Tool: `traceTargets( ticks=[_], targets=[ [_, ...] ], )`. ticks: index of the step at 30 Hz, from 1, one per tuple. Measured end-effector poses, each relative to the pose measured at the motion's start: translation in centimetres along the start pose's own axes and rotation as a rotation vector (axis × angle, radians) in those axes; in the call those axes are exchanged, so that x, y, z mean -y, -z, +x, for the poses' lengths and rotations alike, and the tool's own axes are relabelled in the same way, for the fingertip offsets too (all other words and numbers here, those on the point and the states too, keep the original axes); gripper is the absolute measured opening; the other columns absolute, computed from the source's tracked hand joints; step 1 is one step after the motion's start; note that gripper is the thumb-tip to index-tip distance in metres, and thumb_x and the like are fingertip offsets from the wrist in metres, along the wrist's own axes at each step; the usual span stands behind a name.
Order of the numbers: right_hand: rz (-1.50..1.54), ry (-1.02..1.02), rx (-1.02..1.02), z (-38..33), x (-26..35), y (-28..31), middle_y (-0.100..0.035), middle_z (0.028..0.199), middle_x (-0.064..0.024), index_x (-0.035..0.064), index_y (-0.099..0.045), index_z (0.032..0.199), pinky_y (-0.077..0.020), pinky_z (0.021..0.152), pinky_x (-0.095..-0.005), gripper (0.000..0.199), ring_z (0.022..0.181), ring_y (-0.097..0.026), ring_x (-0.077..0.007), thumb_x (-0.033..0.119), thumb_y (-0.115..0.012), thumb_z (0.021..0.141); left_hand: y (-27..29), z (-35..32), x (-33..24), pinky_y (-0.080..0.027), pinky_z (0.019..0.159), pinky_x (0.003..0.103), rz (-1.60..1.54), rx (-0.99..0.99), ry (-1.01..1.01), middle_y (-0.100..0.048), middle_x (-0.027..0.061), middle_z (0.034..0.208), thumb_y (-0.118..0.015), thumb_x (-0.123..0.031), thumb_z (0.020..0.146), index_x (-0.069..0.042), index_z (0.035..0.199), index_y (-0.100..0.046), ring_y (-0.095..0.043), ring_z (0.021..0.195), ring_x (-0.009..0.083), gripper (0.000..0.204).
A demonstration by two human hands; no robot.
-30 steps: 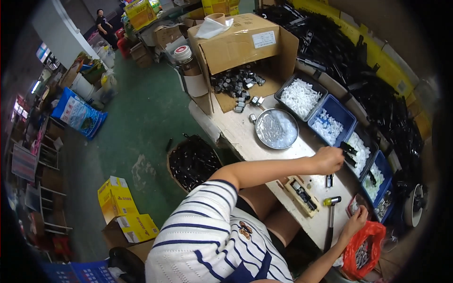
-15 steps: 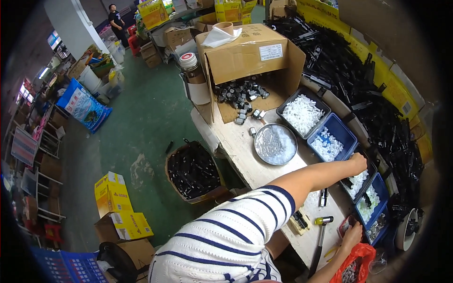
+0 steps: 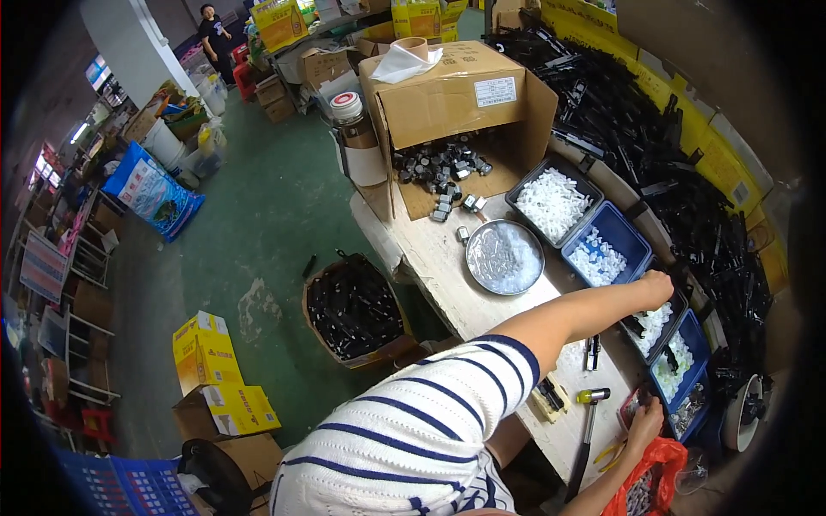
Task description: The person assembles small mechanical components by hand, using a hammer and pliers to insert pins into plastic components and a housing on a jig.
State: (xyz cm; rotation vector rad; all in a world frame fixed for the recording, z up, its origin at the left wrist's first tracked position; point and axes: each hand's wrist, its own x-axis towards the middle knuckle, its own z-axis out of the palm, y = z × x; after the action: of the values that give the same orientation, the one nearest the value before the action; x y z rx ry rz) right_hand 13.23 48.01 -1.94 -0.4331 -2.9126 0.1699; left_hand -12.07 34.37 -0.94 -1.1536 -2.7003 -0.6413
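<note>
My left hand (image 3: 657, 289) is at the far rim of a dark bin of white plastic pieces (image 3: 656, 327), its fingers curled and partly hidden. What it holds, if anything, I cannot make out. Under that forearm lies a small black part (image 3: 635, 326). Nearer me, my right hand (image 3: 645, 421) is bent, fingers closed, at a small red-rimmed container (image 3: 632, 407); its contents are mostly covered. Beside it stands a red plastic bag (image 3: 667, 454) of small metal-looking pieces. A yellow-headed hammer (image 3: 593, 396) and a jig with a black part (image 3: 549, 396) lie on the bench.
Past my left hand stand a blue bin (image 3: 635, 234) and a dark bin (image 3: 594, 204) of white pieces, and a round metal tray (image 3: 535, 279). A cardboard box (image 3: 430, 112) holds metal-and-black parts. Black parts (image 3: 637, 155) heap along the right. A carton of black parts (image 3: 311, 331) sits on the floor.
My left hand has shifted slightly to the right and up at the bin. My right hand has moved very little. The distant person has turned a little.
</note>
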Motion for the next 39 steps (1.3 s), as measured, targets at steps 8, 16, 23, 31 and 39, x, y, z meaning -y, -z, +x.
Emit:
traceTargets(
  ticks=[8, 16, 23, 31, 39],
  targets=[
    [0.234, 0.027, -0.091, -1.3, -0.1, 0.4, -0.053, 0.076, -0.0165, -0.0019, -0.05, 0.081, -0.0413, 0.064, -0.0404, 0.01, 0.071, -0.054, -0.0336, -0.002, -0.051, 0.07, 7.7, -5.0, -1.6, -0.046, 0.031, 0.034, -1.156, -0.086, 0.328, -0.054, 0.0212, 0.048, -0.056, 0.0, 0.059, 0.012, 0.052, -0.05, -0.056, 0.036, 0.0251, 0.015],
    [0.666, 0.091, -0.154, -2.0, 3.3, 1.7, -0.053, 0.074, -0.0072, -0.0013, -0.052, 0.082, -0.0408, 0.06, -0.0273, 0.003, 0.064, -0.05, -0.0165, 0.001, -0.051, 0.079, 9.6, -16.4, -1.2, -0.05, 0.037, 0.031, -1.751, 0.003, 0.275, -0.058, 0.0166, 0.062, -0.056, 0.008, 0.065, 0.004, 0.064, -0.05, -0.061, 0.049, 0.022, 0.007],
    [1.123, -0.012, 0.054, -4.1, 9.4, 4.0, -0.047, 0.068, 0.0039, 0.006, -0.054, 0.085, -0.0284, 0.048, -0.0148, 0.004, 0.053, -0.037, -0.0018, 0.009, -0.052, 0.087, 8.4, -23.3, -1.5, -0.053, 0.055, 0.026, -1.807, 0.082, 0.198, -0.062, 0.0128, 0.071, -0.059, 0.005, 0.072, 0.005, 0.08, -0.059, -0.064, 0.064, 0.019, 0.007],
    [1.271, 0.077, 0.14, -5.7, 14.2, 5.0, -0.046, 0.072, 0.002, 0.0043, -0.052, 0.084, -0.031, 0.051, -0.0167, 0.002, 0.058, -0.041, -0.0043, 0.006, -0.053, 0.084, 9.1, -27.3, -3.3, -0.05, 0.042, 0.021, -1.83, 0.235, 0.334, -0.058, 0.0077, 0.065, -0.06, -0.004, 0.08, 0.003, 0.085, -0.058, -0.06, 0.053, 0.0121, 0.009],
    [1.356, 0.145, 0.186, -7.1, 16.7, 4.9, -0.041, 0.072, 0.0023, 0.0038, -0.05, 0.08, -0.0293, 0.052, -0.0167, 0.005, 0.06, -0.038, -0.0036, 0.005, -0.052, 0.084, 9.7, -28.3, -4.2, -0.048, 0.039, 0.02, -1.869, 0.193, 0.311, -0.057, 0.0062, 0.065, -0.059, -0.008, 0.081, 0.002, 0.086, -0.059, -0.059, 0.051, 0.011, 0.012]
  ],
)
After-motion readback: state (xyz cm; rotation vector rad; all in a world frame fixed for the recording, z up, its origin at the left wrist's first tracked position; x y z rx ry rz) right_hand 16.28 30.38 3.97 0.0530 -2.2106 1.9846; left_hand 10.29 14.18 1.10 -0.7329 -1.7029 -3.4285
